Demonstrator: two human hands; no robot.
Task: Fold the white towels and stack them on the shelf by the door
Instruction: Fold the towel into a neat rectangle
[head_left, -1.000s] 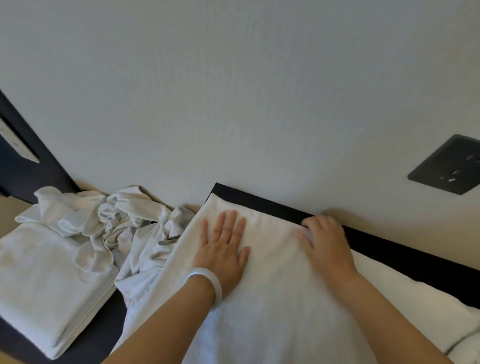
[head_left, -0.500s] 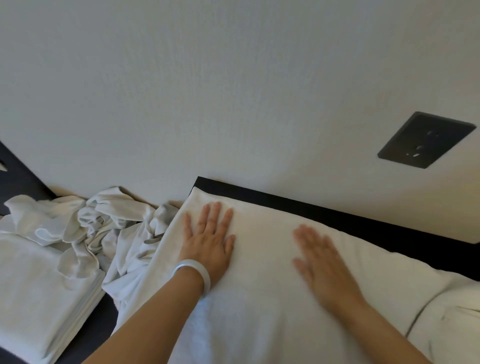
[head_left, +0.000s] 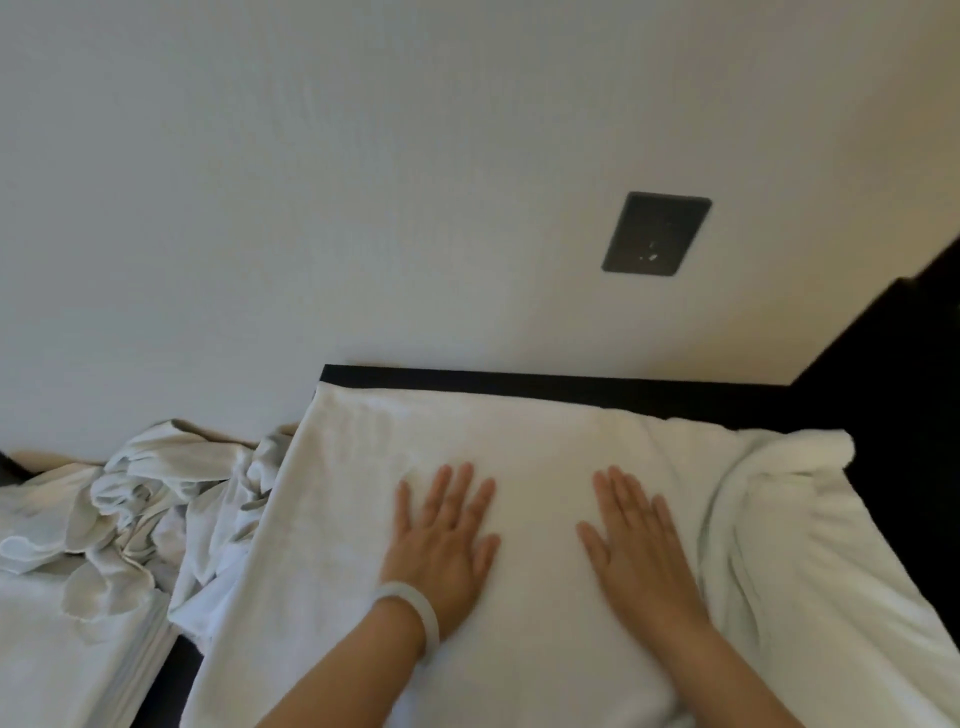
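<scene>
Head view, looking down at a white towel (head_left: 519, 447) spread over a dark surface (head_left: 519, 378), of which only a narrow strip shows at the towel's 12 o'clock edge, where it meets the pale wall (head_left: 363, 208).

Left hand (head_left: 441, 540): palm down on the towel, a little toward 9 o'clock of its middle. The fingers are straight and slightly spread, pointing to 12 o'clock; they grasp nothing. A pale bracelet (head_left: 418, 610) circles the wrist.

Right hand (head_left: 639, 551): palm down on the same towel, at 3 o'clock of the left hand and apart from it. Its fingers are straight, close together and lean toward 11 o'clock; they too are released and merely rest flat on the cloth.

The towel lies smooth between and around the hands. At 3 o'clock of the right hand the cloth is bunched into a rounded fold (head_left: 779, 493).

At 9 o'clock of the towel, touching its edge, is a heap of crumpled white towels (head_left: 156, 499). At 7 o'clock of that heap, partly beneath it, stands a stack of folded white towels (head_left: 67, 660), its layered edges visible.

A dark socket plate (head_left: 657, 234) is set in the wall at 12 o'clock of the right hand. A black panel (head_left: 883, 389) fills the 3 o'clock side of the view.
</scene>
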